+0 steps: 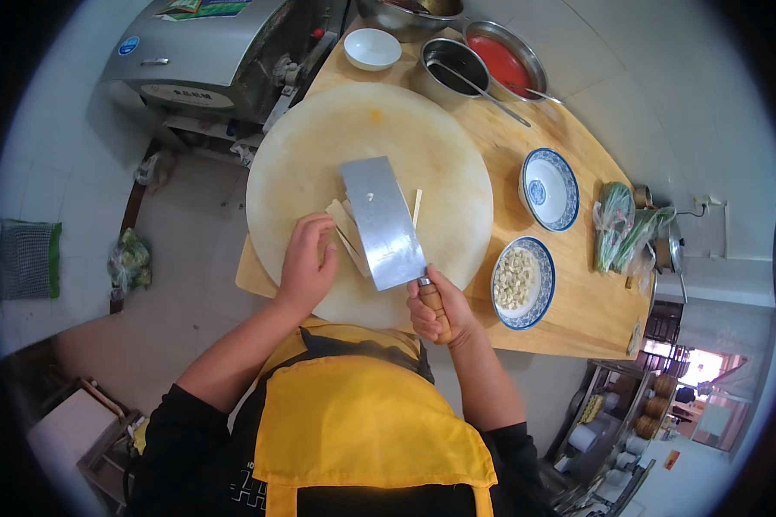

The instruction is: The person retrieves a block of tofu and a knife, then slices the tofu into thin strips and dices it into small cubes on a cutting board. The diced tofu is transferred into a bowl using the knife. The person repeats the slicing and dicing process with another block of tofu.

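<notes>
My right hand (445,310) grips the wooden handle of a Chinese cleaver (385,226). Its broad steel blade lies nearly flat over the round cutting board (297,142), with a small pale crumb on its face. Under and beside the blade's left edge are flat, pale slices (348,236) of food, partly hidden by it. My left hand (310,262) is just left of these slices, fingers bent and thumb apart, fingertips close to their upper end; whether they touch is unclear. A thin pale strip (417,205) lies right of the blade.
On the wooden table (582,323) right of the board stand a bowl of pale diced pieces (516,279) and a blue-patterned bowl (548,190). Behind are a white bowl (372,49), a dark-filled pot with ladle (456,68) and a red-sauce basin (504,61). Bagged greens (614,226) lie far right.
</notes>
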A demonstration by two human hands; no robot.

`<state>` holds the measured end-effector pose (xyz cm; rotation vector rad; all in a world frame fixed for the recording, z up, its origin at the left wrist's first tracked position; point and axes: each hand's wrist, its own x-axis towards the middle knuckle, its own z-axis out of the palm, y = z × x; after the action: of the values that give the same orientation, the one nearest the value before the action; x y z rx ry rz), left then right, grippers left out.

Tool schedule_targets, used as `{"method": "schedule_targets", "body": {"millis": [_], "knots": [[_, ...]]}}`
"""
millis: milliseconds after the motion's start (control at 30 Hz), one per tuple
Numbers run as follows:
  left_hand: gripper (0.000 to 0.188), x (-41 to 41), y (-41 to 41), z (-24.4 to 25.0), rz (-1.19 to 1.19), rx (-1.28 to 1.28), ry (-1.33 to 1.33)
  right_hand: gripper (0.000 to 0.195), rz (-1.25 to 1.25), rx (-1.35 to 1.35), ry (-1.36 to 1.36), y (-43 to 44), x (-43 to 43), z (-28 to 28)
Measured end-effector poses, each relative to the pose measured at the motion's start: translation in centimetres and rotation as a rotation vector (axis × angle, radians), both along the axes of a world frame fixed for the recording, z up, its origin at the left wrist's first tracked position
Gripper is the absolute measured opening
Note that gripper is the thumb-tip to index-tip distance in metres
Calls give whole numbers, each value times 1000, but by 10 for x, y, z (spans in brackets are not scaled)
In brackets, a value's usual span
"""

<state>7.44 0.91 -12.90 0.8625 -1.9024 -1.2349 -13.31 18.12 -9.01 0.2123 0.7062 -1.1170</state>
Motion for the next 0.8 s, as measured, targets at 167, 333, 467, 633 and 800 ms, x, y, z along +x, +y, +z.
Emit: {"method": "schedule_targets", "body": {"millis": [167, 333, 467, 633, 800], "knots": [[27, -13, 8, -4, -101, 164, -96, 57, -230, -205, -12, 16, 8, 11], [27, -15, -11, 8, -104, -310, -234, 23, 29, 287, 1085, 21, 12, 76], [28, -68, -62, 27, -556, -627, -134, 21, -74, 327, 1140, 50, 20, 61], [44, -151, -92, 1, -957, -948, -171, 23, -139, 420, 1057, 68, 49, 50], [78, -148, -117, 35, -1459, -836, -402, 24, -272, 422, 978, 79, 78, 53]]}}
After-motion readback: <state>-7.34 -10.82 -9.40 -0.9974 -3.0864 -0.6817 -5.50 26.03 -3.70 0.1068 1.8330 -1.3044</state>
